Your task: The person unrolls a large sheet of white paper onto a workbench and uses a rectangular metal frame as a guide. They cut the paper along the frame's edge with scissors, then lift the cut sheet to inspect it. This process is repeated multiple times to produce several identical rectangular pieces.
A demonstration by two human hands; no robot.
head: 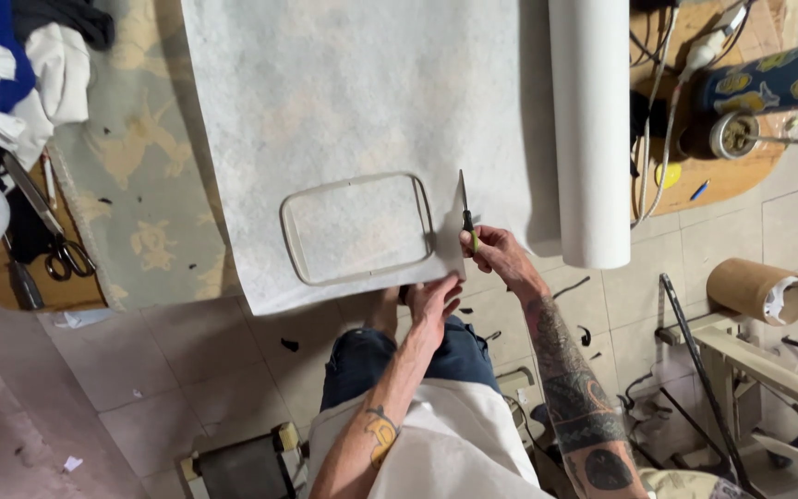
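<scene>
The left hand (433,300) lies at the near edge of the white sheet (353,102), its fingers closed on the hanging edge and holding it taut; whether they pinch or only press cannot be told. Just past it, at 1 o'clock, the right hand (496,251) has its fingers shut round the handles of the scissors (465,205), blades pointing to 12 o'clock and entering the sheet from the near edge.

At 9 o'clock from the blades, just beside them, a rounded rectangular frame (359,227) lies on the sheet. Judged from this, a good cut runs straight beside the frame's right side, the left hand keeping tension close to the blades.

Farther off, at 2 o'clock, the white roll (589,129) rests on the table (140,185). A second pair of scissors (57,242) lies at 9 o'clock.
</scene>
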